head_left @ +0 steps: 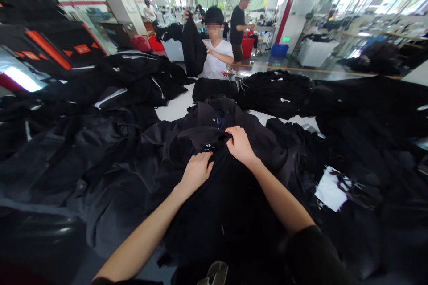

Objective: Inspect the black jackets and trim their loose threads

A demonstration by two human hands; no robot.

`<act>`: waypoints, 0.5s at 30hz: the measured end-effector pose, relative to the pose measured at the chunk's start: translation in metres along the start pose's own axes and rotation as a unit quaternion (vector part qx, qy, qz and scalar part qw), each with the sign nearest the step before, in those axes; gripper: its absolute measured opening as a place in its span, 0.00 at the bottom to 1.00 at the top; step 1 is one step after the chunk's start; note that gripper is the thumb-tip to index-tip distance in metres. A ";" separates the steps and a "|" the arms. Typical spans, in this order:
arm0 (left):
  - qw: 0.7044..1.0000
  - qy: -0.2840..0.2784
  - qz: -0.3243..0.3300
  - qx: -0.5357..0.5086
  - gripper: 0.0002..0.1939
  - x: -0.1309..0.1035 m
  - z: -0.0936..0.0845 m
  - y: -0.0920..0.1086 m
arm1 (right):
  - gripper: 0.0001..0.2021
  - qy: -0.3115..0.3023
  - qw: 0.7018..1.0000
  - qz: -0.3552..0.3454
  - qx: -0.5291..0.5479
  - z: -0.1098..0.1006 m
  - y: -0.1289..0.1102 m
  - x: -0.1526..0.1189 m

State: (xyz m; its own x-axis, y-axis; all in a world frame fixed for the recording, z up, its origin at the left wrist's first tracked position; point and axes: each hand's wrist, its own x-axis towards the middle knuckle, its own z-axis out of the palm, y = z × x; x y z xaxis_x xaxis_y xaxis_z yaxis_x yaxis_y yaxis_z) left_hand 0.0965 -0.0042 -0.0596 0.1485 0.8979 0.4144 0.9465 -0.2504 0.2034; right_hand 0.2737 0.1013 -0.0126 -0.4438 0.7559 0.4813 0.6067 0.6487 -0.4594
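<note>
A black garment (pixel 230 205) with a collar and a small white "TF" print at its neck lies spread on the pile before me. My left hand (pixel 197 170) has its fingers curled over the neck edge, just below the print. On the right side of the collar, my right hand (pixel 240 144) pinches the fabric between thumb and fingers. Both hands are closed on the same garment. Behind it lies another dark garment (pixel 214 111) with a button at its collar. The fingertips are partly hidden in the cloth.
Dark clothes (pixel 50 151) are heaped at the left, and more (pixel 281 91) lie along the far side. White scraps (pixel 332 189) lie at the right. Across the white table (pixel 179 106), a person in a white shirt (pixel 217 60) holds up a black garment. Another person (pixel 238 22) stands behind.
</note>
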 end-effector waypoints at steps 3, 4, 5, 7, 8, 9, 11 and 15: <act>0.999 -0.006 -0.028 0.023 0.12 0.009 0.016 0.006 | 0.15 0.011 0.998 -0.055 0.015 -0.003 -0.018 0.009; 0.999 -0.008 -0.027 0.020 0.11 0.012 0.019 0.007 | 0.15 0.003 0.997 -0.070 0.014 -0.002 -0.023 0.014; 1.000 -0.008 -0.025 0.015 0.10 0.014 0.021 0.007 | 0.14 -0.009 0.996 -0.083 0.009 -0.001 -0.026 0.018; 1.000 -0.001 -0.023 0.003 0.12 0.015 0.023 0.008 | 0.14 -0.032 0.994 -0.104 -0.015 0.005 -0.030 0.028; 1.000 0.004 -0.020 -0.012 0.14 0.014 0.022 0.007 | 0.14 -0.041 0.992 -0.113 -0.032 0.009 -0.030 0.032; 0.999 0.010 -0.012 -0.032 0.16 0.013 0.021 0.006 | 0.14 -0.047 0.990 -0.121 -0.047 0.012 -0.030 0.035; 0.997 0.018 0.024 -0.074 0.18 0.009 0.017 0.002 | 0.12 -0.057 0.986 -0.136 -0.071 0.017 -0.028 0.040; 0.987 -0.010 0.118 -0.109 0.11 0.001 0.006 -0.006 | 0.07 -0.078 0.975 -0.180 -0.105 0.021 -0.023 0.043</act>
State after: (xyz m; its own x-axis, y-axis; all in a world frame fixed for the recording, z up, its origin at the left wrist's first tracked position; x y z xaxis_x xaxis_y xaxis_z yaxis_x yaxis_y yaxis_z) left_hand 0.0927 0.0004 -0.0654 0.3658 0.8112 0.4561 0.8005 -0.5243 0.2904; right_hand 0.2272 0.1205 0.0029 -0.7375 0.4975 0.4568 0.5073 0.8545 -0.1117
